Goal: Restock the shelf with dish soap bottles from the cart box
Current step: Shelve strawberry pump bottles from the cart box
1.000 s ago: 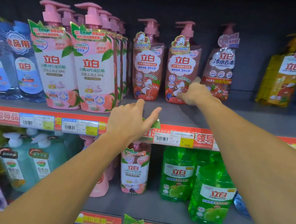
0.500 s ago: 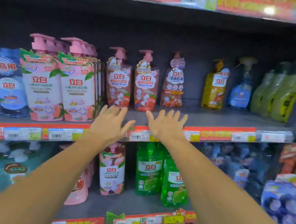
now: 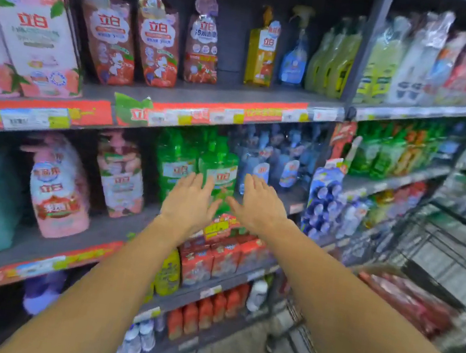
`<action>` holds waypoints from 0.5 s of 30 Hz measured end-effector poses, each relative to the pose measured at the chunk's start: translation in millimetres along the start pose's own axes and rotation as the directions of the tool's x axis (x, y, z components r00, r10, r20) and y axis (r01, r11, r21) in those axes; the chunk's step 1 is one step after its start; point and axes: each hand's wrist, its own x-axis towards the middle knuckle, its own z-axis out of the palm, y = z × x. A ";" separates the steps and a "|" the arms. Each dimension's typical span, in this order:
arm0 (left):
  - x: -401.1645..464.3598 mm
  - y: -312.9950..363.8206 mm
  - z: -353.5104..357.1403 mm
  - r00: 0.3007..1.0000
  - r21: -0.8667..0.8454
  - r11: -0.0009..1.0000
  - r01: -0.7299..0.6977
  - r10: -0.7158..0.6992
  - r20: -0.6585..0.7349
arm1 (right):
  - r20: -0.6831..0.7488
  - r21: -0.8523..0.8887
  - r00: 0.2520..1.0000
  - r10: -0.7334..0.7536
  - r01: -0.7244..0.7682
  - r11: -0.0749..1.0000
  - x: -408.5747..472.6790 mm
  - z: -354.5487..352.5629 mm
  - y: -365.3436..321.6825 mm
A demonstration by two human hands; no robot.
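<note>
Both of your bare forearms reach forward and up from the bottom edge of the view, converging toward the middle. Your left hand [image 3: 189, 204] is seen from the back, fingers straight, close together and pointing up and away, the thumb spread out to the right. Your right hand [image 3: 259, 203] sits just beside it at much the same height, also back-up, fingers extended and slightly fanned, the thumb angled left toward the other thumb. The two thumbs come near each other without touching. Neither hand holds anything; both are flat and relaxed. Your wrists are straight, in line with the forearms. The hands are slightly blurred.
</note>
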 end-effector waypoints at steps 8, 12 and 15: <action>-36.6 115.9 33.1 0.983 -0.046 0.993 -0.108 0.114 0.146 | 0.183 -0.040 0.967 0.178 -0.173 0.984 -112.8 27.8 111.4; -40.4 179.6 43.6 0.963 -0.037 0.986 -0.165 0.169 0.209 | 0.222 -0.026 0.939 0.262 -0.263 0.964 -159.7 32.5 164.3; -35.5 234.0 51.8 0.946 -0.037 0.977 -0.208 0.211 0.245 | 0.258 0.010 0.911 0.322 -0.336 0.942 -194.2 31.0 209.3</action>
